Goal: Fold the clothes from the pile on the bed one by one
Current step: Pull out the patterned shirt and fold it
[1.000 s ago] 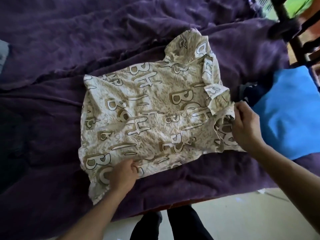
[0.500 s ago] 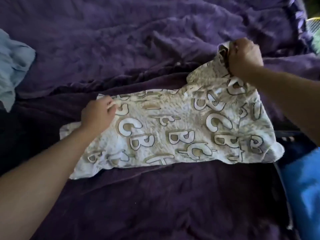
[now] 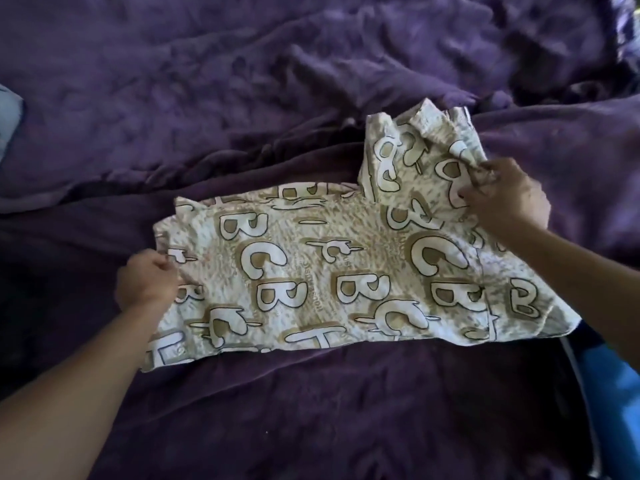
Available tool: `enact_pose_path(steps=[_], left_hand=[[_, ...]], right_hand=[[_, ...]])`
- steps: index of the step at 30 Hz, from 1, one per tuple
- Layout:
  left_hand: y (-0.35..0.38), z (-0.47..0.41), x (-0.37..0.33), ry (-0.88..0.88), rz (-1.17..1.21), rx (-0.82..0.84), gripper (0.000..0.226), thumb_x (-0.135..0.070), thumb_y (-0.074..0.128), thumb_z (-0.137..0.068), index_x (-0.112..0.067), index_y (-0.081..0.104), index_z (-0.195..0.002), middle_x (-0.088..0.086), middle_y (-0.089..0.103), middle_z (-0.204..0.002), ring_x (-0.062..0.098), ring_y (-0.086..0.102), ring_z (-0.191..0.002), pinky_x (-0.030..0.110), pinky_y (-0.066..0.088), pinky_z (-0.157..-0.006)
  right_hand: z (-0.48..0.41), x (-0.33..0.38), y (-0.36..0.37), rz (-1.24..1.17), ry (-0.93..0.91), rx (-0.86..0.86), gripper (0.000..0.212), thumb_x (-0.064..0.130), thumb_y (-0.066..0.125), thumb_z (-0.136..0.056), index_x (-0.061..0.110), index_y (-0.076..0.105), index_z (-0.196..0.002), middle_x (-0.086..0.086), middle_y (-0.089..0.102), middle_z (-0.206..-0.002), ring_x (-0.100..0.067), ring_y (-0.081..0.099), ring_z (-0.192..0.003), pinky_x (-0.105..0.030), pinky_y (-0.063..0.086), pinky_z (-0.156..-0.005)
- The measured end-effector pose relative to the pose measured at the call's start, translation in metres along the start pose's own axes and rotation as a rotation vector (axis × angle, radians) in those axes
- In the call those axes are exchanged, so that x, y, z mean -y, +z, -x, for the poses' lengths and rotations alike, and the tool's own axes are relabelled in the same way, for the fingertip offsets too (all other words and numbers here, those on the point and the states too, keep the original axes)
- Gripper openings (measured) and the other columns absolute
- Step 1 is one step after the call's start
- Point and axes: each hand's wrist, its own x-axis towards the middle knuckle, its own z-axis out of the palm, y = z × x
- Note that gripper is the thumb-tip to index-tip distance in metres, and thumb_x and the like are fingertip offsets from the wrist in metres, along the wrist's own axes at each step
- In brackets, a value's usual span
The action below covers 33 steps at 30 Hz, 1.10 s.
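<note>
A cream T-shirt (image 3: 329, 271) printed with tan and white letters lies folded lengthwise on the purple blanket (image 3: 277, 81), stretching left to right. My left hand (image 3: 147, 280) grips its left edge with curled fingers. My right hand (image 3: 505, 195) pinches a bunched sleeve at the upper right, and that sleeve part is folded over onto the shirt body.
A pale blue garment (image 3: 8, 116) shows at the left edge of the bed. A bright blue cloth (image 3: 609, 382) and a dark item lie at the lower right, beside the shirt's right end. The blanket is rumpled with ridges behind the shirt.
The shirt, first spread flat, was folded in half away from me. Since half a second ago my right hand has carried the sleeve down and inward, and my left hand shifted to the left edge.
</note>
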Motion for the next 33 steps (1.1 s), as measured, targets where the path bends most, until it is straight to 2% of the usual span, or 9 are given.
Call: enact_pose_path(steps=[6,11,15,18,20,23,26,31,33], left_hand=[[0.0,0.012,-0.066,0.408,-0.022,-0.174,0.019,-0.005,0.061,-0.083,-0.009,0.066,-0.101,0.022,0.059,-0.106,0.043,0.054,-0.1,0.048,0.046,-0.082],[0.05,0.094,-0.126,0.943,-0.094,0.246,0.045,-0.024,0.06,-0.09,-0.024,0.05,-0.134,0.002,0.047,-0.129,0.018,0.046,-0.117,0.03,0.049,-0.083],[0.068,0.106,-0.144,0.889,-0.127,0.383,0.057,-0.028,0.058,-0.092,-0.028,0.035,-0.144,0.001,0.038,-0.139,0.019,0.04,-0.126,0.025,0.044,-0.077],[0.067,0.099,-0.142,0.861,-0.11,0.426,0.054,-0.026,0.056,-0.092,-0.021,0.04,-0.142,0.002,0.037,-0.144,0.022,0.039,-0.131,0.039,0.045,-0.099],[0.064,0.096,-0.142,0.817,-0.098,0.476,0.054,-0.025,0.057,-0.091,-0.022,0.04,-0.142,0.003,0.036,-0.147,0.024,0.041,-0.131,0.044,0.042,-0.103],[0.058,0.1,-0.146,0.758,-0.039,0.437,0.051,-0.022,0.061,-0.09,-0.021,0.045,-0.138,0.006,0.041,-0.142,0.027,0.052,-0.12,0.042,0.047,-0.095],[0.049,0.114,-0.156,0.838,0.025,0.181,0.039,-0.014,0.059,-0.088,-0.016,0.054,-0.127,0.005,0.049,-0.125,0.026,0.05,-0.114,0.036,0.047,-0.087],[0.048,0.167,-0.184,1.231,0.116,-0.054,0.031,-0.002,0.061,-0.08,-0.011,0.066,-0.11,0.012,0.056,-0.117,0.029,0.054,-0.106,0.041,0.049,-0.087],[0.061,0.195,-0.184,1.375,-0.003,0.099,0.033,-0.004,0.06,-0.083,-0.016,0.066,-0.113,0.011,0.055,-0.117,0.028,0.051,-0.107,0.045,0.05,-0.085]], right_hand=[[-0.059,0.03,-0.011,-0.238,0.069,-0.004,0.067,0.063,0.068,-0.065,0.024,0.054,-0.118,0.002,0.063,-0.111,-0.023,0.06,-0.1,-0.032,0.048,-0.083],[-0.088,0.083,-0.007,-0.211,0.123,0.304,0.069,0.033,0.084,-0.069,0.011,0.051,-0.125,-0.005,0.057,-0.105,-0.022,0.059,-0.1,-0.025,0.045,-0.076],[-0.073,0.084,-0.038,-0.472,-0.018,0.186,0.043,0.005,0.079,-0.066,0.016,0.066,-0.105,0.001,0.063,-0.084,-0.008,0.062,-0.07,-0.017,0.047,-0.043],[-0.022,0.05,-0.055,-0.667,-0.325,0.195,0.089,-0.009,0.075,-0.068,0.02,0.041,-0.144,0.008,0.066,-0.104,0.007,0.067,-0.079,-0.011,0.052,-0.061],[0.017,0.017,-0.055,-0.548,-0.441,0.098,0.076,-0.009,0.071,-0.07,0.02,0.05,-0.137,0.012,0.067,-0.098,0.013,0.063,-0.081,-0.003,0.045,-0.067],[0.062,-0.035,-0.039,-0.27,-0.689,0.034,0.042,-0.008,0.061,-0.063,0.017,0.073,-0.094,-0.002,0.073,-0.092,-0.017,0.067,-0.092,-0.027,0.045,-0.079],[0.083,-0.079,-0.02,0.07,-0.898,0.097,0.027,-0.003,0.077,-0.062,0.01,0.078,-0.086,-0.005,0.074,-0.102,-0.03,0.065,-0.11,-0.048,0.046,-0.088],[0.079,-0.104,-0.023,-0.113,-0.292,-0.105,0.034,0.038,0.057,-0.084,0.021,0.069,-0.111,-0.003,0.066,-0.116,-0.028,0.057,-0.109,-0.047,0.048,-0.088],[0.068,-0.103,-0.03,-0.191,0.105,0.058,0.065,0.068,0.061,-0.075,0.025,0.058,-0.124,-0.002,0.063,-0.115,-0.026,0.06,-0.103,-0.043,0.05,-0.088]])
